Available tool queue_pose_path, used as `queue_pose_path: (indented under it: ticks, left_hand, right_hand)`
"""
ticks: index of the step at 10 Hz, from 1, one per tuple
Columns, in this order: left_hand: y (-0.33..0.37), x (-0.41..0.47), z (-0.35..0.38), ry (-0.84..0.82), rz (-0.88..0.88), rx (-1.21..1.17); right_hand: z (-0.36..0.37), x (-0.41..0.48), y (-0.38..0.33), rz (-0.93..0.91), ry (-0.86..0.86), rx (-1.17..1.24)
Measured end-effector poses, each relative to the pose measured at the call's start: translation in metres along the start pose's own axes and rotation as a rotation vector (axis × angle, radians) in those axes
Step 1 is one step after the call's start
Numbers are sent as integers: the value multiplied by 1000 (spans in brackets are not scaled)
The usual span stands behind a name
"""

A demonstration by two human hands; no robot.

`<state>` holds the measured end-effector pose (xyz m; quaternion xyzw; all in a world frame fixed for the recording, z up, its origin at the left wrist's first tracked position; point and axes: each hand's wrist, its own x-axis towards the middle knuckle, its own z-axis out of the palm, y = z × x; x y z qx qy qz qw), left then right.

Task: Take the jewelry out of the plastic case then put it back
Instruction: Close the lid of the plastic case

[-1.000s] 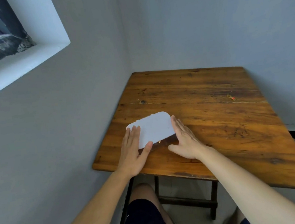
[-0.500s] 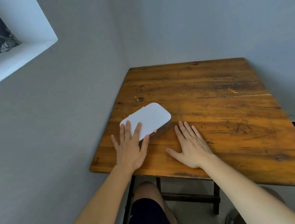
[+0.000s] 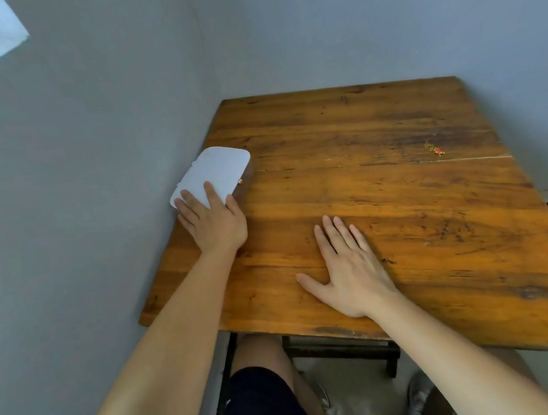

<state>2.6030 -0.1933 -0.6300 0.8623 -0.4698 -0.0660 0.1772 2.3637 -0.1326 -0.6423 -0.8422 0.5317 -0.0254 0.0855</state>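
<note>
Plastic case (image 3: 214, 175), white with rounded corners, lies closed on the wooden bench (image 3: 385, 193) at its far-left edge, against the grey wall (image 3: 87, 161). A small gold-coloured fitting (image 3: 240, 181) shows on its right side. Left hand (image 3: 214, 223) lies flat with fingers (image 3: 211, 194) extended over the near end of the lid; the grip is spread open, pressing on top and not closed around the case. Right hand (image 3: 351, 272) rests palm down on the bare bench, well apart from the case, grip fully open and holding nothing. 1 small gold and red item (image 3: 435, 149), possibly jewelry, lies on the bench toward the far right, well apart from both hands; its form is too small to tell.
</note>
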Motion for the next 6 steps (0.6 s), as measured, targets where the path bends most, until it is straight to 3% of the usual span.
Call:
queue_pose_path:
  ticks: [2, 4, 6]
  left_hand:
    - [14, 19, 3, -20, -142, -36]
    - [17, 23, -4, -135, -160, -42]
    - [-1, -38, -5, 6, 175, -20]
  right_hand:
    - [-2, 0, 0, 1, -6, 8]
    - [-4, 0, -2, 6, -9, 16]
    - [-6, -2, -3, 24, -5, 36]
